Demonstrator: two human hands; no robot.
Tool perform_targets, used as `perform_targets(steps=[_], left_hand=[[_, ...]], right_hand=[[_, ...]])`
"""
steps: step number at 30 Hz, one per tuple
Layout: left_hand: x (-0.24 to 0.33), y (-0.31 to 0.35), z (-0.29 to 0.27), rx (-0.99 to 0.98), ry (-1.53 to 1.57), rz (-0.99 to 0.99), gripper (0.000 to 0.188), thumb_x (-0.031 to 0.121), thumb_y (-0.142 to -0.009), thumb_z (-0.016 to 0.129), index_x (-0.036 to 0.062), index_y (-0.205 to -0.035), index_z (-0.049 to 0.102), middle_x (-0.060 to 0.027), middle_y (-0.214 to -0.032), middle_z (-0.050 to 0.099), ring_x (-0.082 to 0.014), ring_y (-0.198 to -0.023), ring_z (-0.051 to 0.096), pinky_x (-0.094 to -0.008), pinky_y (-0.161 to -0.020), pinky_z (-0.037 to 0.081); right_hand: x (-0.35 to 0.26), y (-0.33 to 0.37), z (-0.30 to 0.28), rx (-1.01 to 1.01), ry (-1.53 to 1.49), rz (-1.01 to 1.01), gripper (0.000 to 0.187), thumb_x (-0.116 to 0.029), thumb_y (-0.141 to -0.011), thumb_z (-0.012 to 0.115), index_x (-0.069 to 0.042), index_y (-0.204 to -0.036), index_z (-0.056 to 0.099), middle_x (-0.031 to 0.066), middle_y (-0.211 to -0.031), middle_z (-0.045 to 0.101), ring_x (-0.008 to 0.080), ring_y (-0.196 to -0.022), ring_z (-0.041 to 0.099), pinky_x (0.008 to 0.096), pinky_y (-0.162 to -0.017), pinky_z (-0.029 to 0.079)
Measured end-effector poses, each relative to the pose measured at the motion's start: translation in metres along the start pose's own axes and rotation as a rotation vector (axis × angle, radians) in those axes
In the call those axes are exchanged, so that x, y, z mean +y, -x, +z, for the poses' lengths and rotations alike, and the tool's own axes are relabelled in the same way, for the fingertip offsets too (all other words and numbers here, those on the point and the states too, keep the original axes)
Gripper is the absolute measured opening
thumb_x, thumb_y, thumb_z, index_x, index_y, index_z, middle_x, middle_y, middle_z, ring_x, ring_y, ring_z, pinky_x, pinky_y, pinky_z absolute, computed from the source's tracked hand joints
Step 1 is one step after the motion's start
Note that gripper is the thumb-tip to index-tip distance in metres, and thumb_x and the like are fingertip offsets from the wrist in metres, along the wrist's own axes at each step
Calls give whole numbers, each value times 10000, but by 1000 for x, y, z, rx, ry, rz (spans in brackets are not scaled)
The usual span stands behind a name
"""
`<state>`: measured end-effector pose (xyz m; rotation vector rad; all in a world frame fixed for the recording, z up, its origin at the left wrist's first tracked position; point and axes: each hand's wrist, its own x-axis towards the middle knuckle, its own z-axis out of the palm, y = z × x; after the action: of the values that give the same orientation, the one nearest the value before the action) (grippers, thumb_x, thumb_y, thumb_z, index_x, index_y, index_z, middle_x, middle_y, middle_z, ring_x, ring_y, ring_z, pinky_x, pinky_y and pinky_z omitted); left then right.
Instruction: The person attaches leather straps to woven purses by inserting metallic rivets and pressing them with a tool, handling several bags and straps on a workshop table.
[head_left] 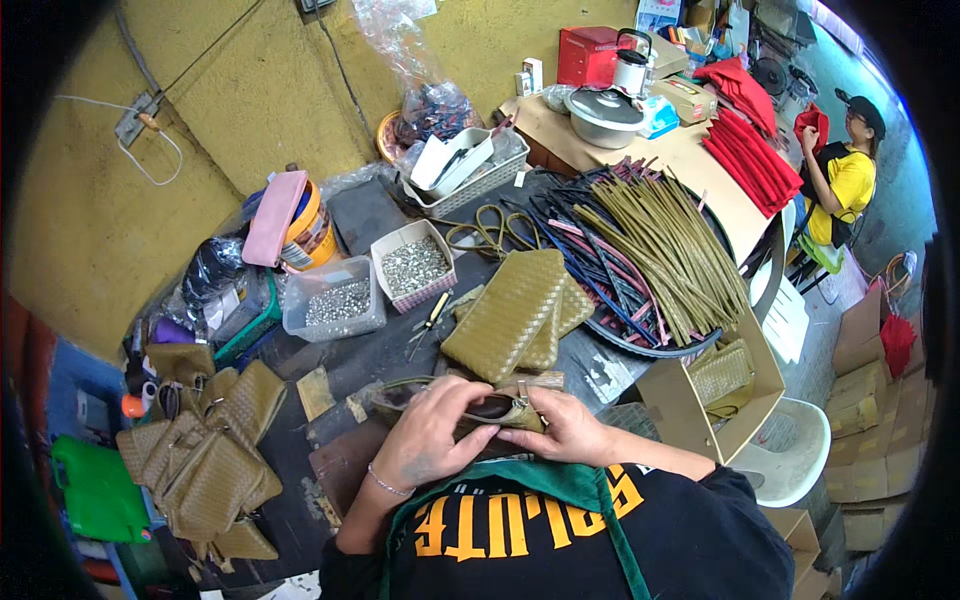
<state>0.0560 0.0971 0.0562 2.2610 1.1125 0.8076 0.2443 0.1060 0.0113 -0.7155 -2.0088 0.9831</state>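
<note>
Close to my body, both hands grip a small olive woven pouch [524, 414] with a strap and a bit of metal hardware at its right end. My left hand [440, 425] curls over the pouch's near left side, thumb pointing right. On the right end, my right hand [568, 428] is closed with its thumb along the near edge. The mouth of the pouch looks parted, with a dark inside; some fingertips are hidden. Just beyond lie two stacked olive woven pouches [505, 315]. A yellow-handled pointed tool [432, 318] rests left of them.
Small metal parts fill a clear bin [335, 300] and a white basket [412, 268]. Woven pouches [205, 450] pile up at left. A round tray holds olive strips [665, 250]; a cardboard box [755, 385] stands right. A person in yellow [850, 180] sits at far right.
</note>
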Motion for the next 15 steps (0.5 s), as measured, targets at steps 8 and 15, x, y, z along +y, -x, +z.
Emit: perform_targets(steps=[8,15], left_hand=[[28,-18,9,168,-227,-49,273,217,-662,641,-14,-801,596,-97,-759,533,-227,-695,461,-307,-629,384],[20,-18,21,243,30,35,129,102,-693,619,-9,-754,594,-77,-681,510,-211,-672,477,-290,-608,394]], right_hand=[[-6,-2,-6,-56,246,-106,405,-149,-684,589,-12,-1036,445,127,-828,535,283,-785,534,356,-687,410],[-10,2,-8,39,318,-137,372,-168,-646,650,-9,-925,461,108,-761,522,270,-708,534,327,-616,412]])
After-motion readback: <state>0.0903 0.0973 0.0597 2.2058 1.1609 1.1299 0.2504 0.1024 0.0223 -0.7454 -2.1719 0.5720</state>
